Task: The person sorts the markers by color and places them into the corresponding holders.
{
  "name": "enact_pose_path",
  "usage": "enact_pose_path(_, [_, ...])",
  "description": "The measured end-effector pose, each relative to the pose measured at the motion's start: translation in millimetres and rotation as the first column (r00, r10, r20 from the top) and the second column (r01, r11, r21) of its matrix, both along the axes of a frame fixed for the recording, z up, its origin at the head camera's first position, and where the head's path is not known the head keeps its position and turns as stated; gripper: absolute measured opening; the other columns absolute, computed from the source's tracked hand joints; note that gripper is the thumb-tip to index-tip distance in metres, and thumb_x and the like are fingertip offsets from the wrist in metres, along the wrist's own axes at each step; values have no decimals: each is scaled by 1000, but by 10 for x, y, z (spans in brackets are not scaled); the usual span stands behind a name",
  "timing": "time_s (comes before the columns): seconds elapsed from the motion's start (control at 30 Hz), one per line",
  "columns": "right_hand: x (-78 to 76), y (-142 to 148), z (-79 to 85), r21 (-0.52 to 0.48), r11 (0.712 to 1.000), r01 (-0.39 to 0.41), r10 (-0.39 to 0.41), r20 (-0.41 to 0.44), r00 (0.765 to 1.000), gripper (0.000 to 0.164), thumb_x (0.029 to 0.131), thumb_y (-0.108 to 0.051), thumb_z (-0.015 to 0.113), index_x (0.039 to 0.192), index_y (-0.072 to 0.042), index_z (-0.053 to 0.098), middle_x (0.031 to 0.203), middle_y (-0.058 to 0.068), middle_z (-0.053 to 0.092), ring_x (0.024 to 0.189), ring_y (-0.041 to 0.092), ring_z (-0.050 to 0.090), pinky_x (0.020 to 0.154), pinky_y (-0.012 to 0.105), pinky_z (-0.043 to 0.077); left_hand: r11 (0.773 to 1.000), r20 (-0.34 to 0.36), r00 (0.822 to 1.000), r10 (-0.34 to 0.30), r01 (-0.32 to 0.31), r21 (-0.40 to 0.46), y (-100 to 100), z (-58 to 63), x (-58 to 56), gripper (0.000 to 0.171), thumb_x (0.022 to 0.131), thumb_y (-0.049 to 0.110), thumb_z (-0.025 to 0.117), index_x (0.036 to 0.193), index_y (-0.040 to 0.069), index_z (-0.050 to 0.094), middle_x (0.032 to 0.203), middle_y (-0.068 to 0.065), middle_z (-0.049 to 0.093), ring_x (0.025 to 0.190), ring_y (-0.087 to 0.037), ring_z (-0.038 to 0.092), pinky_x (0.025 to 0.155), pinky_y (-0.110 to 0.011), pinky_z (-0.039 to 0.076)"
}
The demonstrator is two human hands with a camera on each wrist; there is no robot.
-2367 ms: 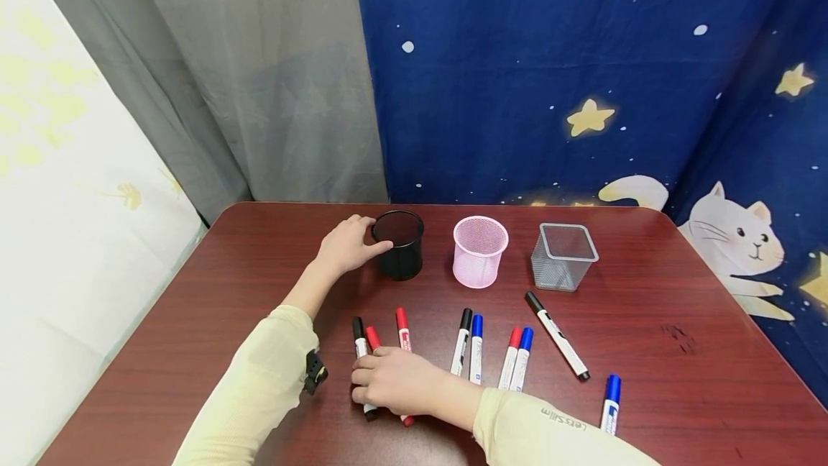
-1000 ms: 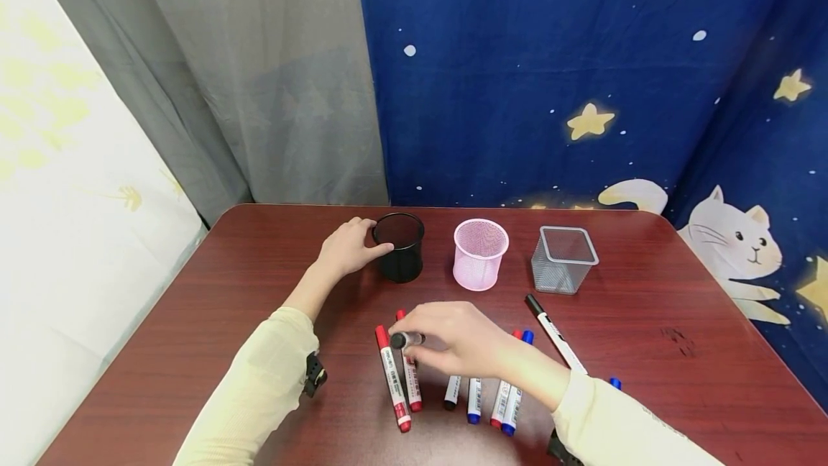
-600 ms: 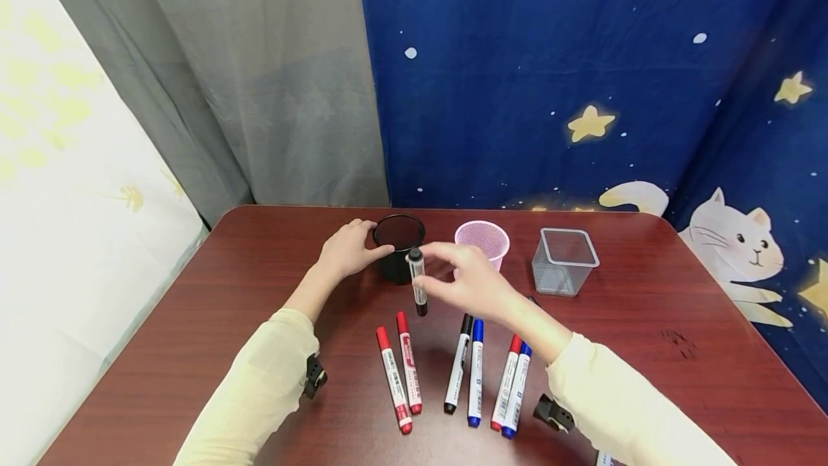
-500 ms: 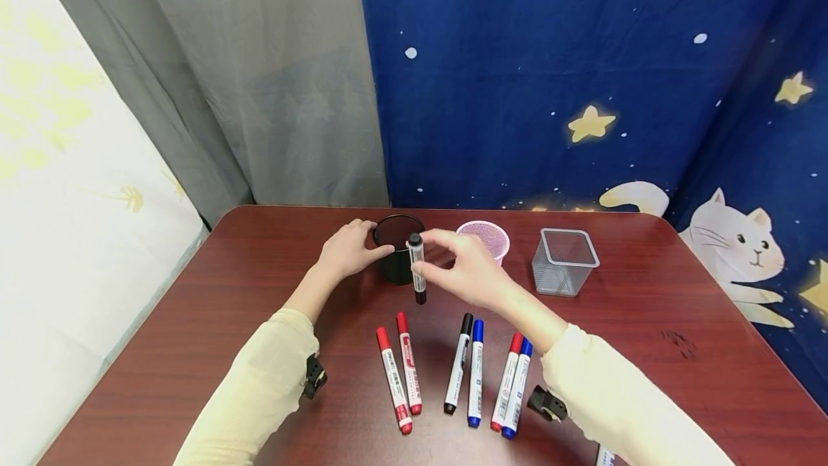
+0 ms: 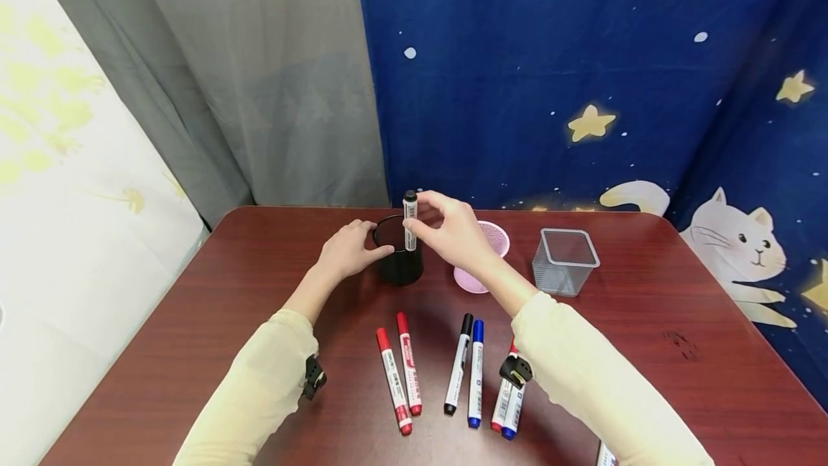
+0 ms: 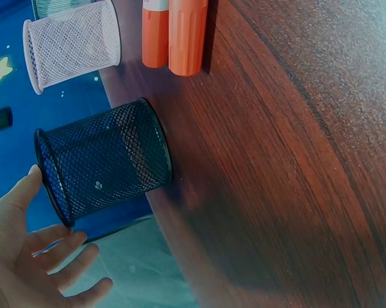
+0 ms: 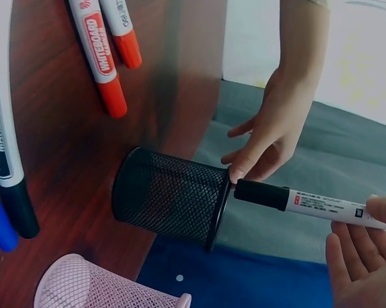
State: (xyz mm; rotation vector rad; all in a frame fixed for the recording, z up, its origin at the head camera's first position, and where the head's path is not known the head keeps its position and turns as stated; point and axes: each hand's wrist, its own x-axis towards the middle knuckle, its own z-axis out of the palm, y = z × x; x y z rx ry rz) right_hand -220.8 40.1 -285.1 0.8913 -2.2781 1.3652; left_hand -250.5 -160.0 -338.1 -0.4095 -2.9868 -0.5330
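Note:
My left hand (image 5: 349, 247) holds the rim of a round black mesh pen cup (image 5: 402, 268) on its left side. In the left wrist view, the thumb and index fingertip touch that rim and the other fingers spread loosely. My right hand (image 5: 456, 232) pinches a whiteboard marker (image 5: 410, 218) with black ends, held upright at the black cup's mouth. The right wrist view shows the marker's long black cap (image 7: 260, 194) pointing at the mouth, close to the left thumb. Against the dark cup, its lower end is hard to make out in the head view.
A pink mesh cup (image 5: 494, 236), partly behind my right hand, and a square grey mesh cup (image 5: 563, 265) stand to the right. Nearer lie two red markers (image 5: 394, 383), a black marker (image 5: 458, 365), a blue marker (image 5: 476, 372) and a red-blue pair (image 5: 514, 408) partly under my right sleeve.
My right hand has picked up the black marker from beside the red ones, turned it upright and carried it up to the black cup. The left hand has stayed at the cup.

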Motion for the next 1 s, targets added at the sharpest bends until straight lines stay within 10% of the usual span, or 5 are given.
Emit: enact_pose_path(1.0, [-361,-186,-100,49,985,164,-167,48,985,26,80,-16,65,104,-6,60,89,4,64,81,12,60,74,28,45,1000,3,1000,8,-8,-21,-11,-29,-39,63,79,48,59,121,2,50,111,-14,51,102,-27,49,80,-42,41])
